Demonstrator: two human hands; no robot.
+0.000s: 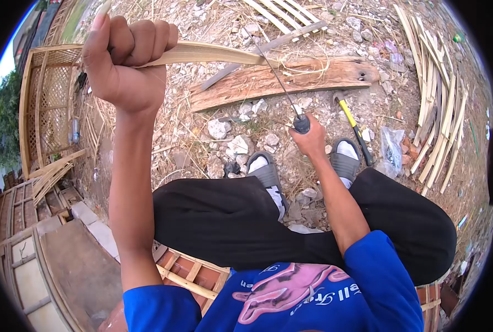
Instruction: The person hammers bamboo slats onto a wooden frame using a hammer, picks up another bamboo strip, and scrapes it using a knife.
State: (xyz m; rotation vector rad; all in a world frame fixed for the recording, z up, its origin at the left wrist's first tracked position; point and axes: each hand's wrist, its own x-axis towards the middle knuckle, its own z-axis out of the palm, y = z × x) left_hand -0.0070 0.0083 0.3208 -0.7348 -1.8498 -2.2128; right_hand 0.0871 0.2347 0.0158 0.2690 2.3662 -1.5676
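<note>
My left hand [130, 63] is raised at the upper left, its fingers wrapped round a long pale wooden strip [208, 53]. From that fist the strip runs right, its far end over a weathered wooden plank [307, 77] on the ground. Low between my feet, my right hand [311, 138] is closed on the black handle of a long, thin-bladed knife [282, 86]. Its narrow blade points up and away, crossing the strip near the far end; whether it touches or cuts in, I cannot tell. Thin curled shavings [313, 65] lie on the plank there.
A hammer-like tool [353, 124] with a yellow and black handle lies right of my hand. Bundled wooden strips [443, 105] and a clear plastic bag [391, 150] are at the right. Lattice panels [53, 105] stand left. Stones [219, 129] litter the ground around my sandals [266, 171].
</note>
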